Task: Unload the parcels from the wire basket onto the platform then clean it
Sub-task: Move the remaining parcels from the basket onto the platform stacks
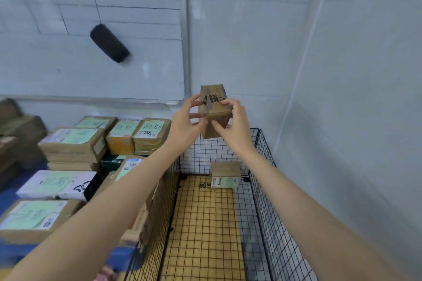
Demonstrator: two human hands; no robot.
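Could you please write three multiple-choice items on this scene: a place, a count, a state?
1. The small taped brown cardboard box is: A held above the black wire basket; B on its floor; C hung on its wall.
2. Parcels inside the basket: A none; B one; C four.
3. The box is gripped by: A one hand; B neither; C both.
1A, raised over its rim; 2B, one green-labelled cardboard carton at the far end; 3C, left hand and right hand both pinch it.

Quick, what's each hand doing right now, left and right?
The left hand holds the box, pinching its left side.
The right hand holds the same box from the right.
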